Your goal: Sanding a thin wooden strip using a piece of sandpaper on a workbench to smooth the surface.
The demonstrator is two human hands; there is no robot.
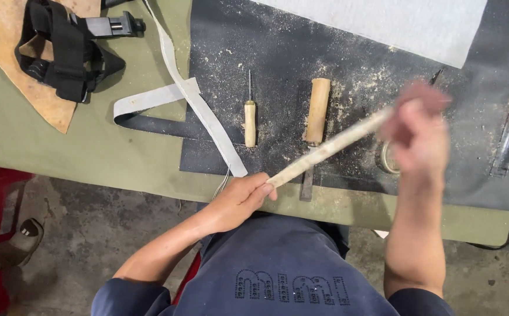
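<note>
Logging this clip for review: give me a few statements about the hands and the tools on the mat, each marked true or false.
1. The left hand grips one end of a long pale stick. True.
2. The right hand is sharp and still. False: it is motion-blurred, at the stick's far end.
3. A wooden-handled awl lies on the dark mat, untouched. True.
4. The awl is in the left hand. False: it lies apart from both hands.
5. Sawdust is scattered on the mat. True.

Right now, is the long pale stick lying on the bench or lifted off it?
Lifted. The stick slants above the mat, left hand gripping its near end, blurred right hand around its far end.
</note>
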